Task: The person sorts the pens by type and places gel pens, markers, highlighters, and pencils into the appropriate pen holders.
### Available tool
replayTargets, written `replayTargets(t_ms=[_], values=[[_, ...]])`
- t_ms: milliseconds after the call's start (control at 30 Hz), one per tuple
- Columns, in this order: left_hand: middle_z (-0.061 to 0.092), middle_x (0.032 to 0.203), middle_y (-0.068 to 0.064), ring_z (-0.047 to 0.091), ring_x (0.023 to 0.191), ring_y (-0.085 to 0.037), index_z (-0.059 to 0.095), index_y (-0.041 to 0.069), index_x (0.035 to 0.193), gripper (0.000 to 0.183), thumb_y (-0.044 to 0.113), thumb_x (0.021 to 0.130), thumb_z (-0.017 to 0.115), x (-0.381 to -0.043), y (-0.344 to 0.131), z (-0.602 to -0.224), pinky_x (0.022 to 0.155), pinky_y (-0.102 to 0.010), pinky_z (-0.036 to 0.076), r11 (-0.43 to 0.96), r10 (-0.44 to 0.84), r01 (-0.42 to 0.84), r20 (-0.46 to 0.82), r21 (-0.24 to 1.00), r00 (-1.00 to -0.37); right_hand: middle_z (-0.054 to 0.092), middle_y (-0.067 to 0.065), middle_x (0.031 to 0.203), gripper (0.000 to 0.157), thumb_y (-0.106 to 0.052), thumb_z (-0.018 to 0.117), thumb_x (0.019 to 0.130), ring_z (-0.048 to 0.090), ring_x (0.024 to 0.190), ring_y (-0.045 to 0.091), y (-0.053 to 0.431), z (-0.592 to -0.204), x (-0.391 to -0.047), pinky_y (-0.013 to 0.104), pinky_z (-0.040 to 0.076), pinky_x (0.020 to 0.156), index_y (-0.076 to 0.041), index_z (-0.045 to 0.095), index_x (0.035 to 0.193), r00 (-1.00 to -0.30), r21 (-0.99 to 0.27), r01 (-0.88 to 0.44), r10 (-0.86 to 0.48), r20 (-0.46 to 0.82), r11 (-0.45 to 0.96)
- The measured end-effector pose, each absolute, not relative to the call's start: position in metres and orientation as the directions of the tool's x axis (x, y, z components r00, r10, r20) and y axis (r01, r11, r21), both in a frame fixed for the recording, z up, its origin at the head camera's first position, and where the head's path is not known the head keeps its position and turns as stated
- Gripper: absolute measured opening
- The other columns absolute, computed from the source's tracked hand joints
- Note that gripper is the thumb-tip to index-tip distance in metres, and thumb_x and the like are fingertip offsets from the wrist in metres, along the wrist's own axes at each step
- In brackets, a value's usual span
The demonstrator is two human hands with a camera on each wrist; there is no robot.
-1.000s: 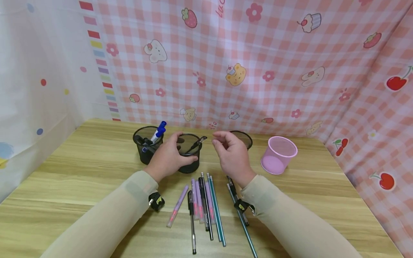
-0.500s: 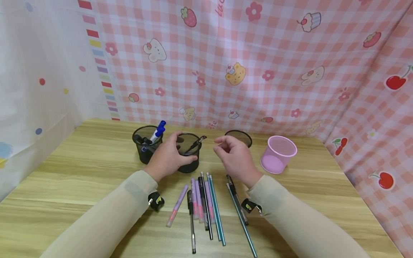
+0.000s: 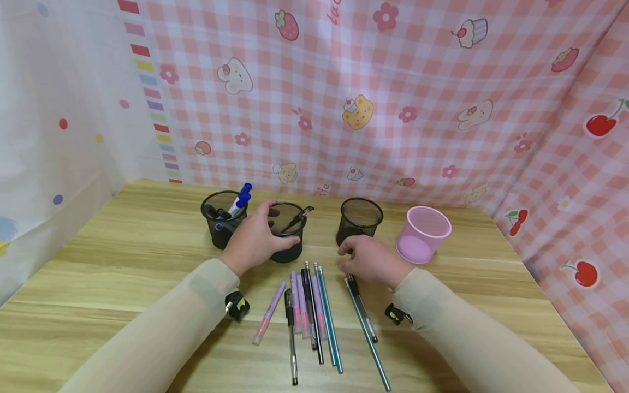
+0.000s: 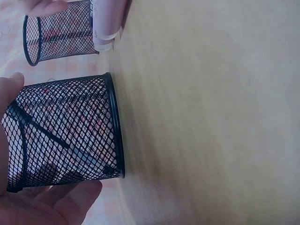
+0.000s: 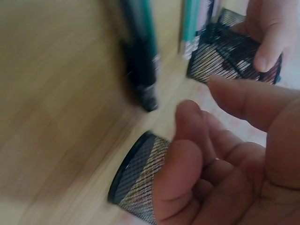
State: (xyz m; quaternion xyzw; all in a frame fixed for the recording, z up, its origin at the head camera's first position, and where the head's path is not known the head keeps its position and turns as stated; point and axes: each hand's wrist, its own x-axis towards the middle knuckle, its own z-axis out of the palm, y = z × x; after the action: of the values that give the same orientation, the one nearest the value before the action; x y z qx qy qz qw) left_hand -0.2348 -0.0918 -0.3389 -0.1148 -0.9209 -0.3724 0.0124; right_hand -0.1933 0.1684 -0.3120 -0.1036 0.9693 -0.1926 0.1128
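Observation:
My left hand (image 3: 253, 237) grips a black mesh pen cup (image 3: 289, 252), thumb on the near side and fingers round the far side. A single black pen (image 3: 298, 219) leans inside it; the left wrist view shows the pen slanting behind the mesh wall (image 4: 70, 126). My right hand (image 3: 374, 259) is empty, fingers loosely bent and thumb apart, just over the cap end of a black gel pen (image 3: 363, 308). That pen lies beside a teal pencil (image 3: 371, 344). Another black mesh cup (image 3: 361, 215) stands behind the right hand, its lower front partly hidden.
Purple highlighters (image 3: 270, 312), black pens (image 3: 291, 338) and teal pencils (image 3: 330, 322) lie in the middle of the wooden table (image 3: 467, 316). A black cup (image 3: 221, 232) with blue-capped markers (image 3: 241, 201) stands left, a pink cup (image 3: 423, 237) right. A checked cloth (image 3: 314, 93) hangs behind.
My right hand has moved from beside the held cup down and right toward the gel pen and pencil, uncovering the black cup behind it. The left hand has stayed on its cup.

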Motion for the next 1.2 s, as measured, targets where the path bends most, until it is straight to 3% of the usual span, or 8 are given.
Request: replayTargets(t_ms=[133,400,867,1200], values=[[0.053,0.157,-0.016,0.059,0.137,-0.037,0.027,0.009,0.165,0.109,0.055,0.085,0.085,-0.235,-0.092,-0.339,0.108,-0.054,0.053,0.698,0.205,0.224,0.111,0.68,-0.973,0.073,0.009,0.121,0.028,-0.023,0.081,0.092,0.063,0.1,0.023,0.176,-0.315,-0.194,0.046,0.054,0.097,-0.012,0.071,0.117,-0.935,-0.304,-0.191,-0.267,-0.233,0.933],[0.053,0.158,-0.016,0.058,0.139,-0.037,0.028,0.009,0.164,0.108,0.055,0.085,0.084,-0.234,-0.092,-0.338,0.108,-0.054,0.052,0.697,0.206,0.225,0.11,0.681,-0.972,0.073,0.009,0.121,0.03,-0.025,0.08,0.094,0.063,0.103,0.024,0.182,-0.321,-0.197,0.048,0.053,0.103,-0.013,0.071,0.12,-0.917,-0.273,-0.179,-0.261,-0.302,0.945],[0.051,0.159,-0.017,0.058,0.138,-0.038,0.026,0.009,0.165,0.109,0.056,0.085,0.084,-0.234,-0.092,-0.338,0.108,-0.054,0.053,0.702,0.204,0.215,0.098,0.679,-0.974,0.071,0.005,0.106,0.025,-0.023,0.081,0.092,0.06,0.09,0.021,0.182,-0.326,-0.199,0.039,0.053,0.087,-0.011,0.071,0.11,-0.916,-0.28,-0.193,-0.275,-0.293,0.94],[0.051,0.159,-0.017,0.058,0.137,-0.039,0.026,0.009,0.165,0.109,0.055,0.086,0.084,-0.233,-0.092,-0.336,0.108,-0.055,0.052,0.704,0.202,0.212,0.095,0.677,-0.975,0.07,0.004,0.103,0.026,-0.022,0.083,0.09,0.06,0.089,0.02,0.181,-0.328,-0.199,0.041,0.054,0.089,-0.009,0.071,0.109,-0.921,-0.285,-0.179,-0.262,-0.288,0.942]])
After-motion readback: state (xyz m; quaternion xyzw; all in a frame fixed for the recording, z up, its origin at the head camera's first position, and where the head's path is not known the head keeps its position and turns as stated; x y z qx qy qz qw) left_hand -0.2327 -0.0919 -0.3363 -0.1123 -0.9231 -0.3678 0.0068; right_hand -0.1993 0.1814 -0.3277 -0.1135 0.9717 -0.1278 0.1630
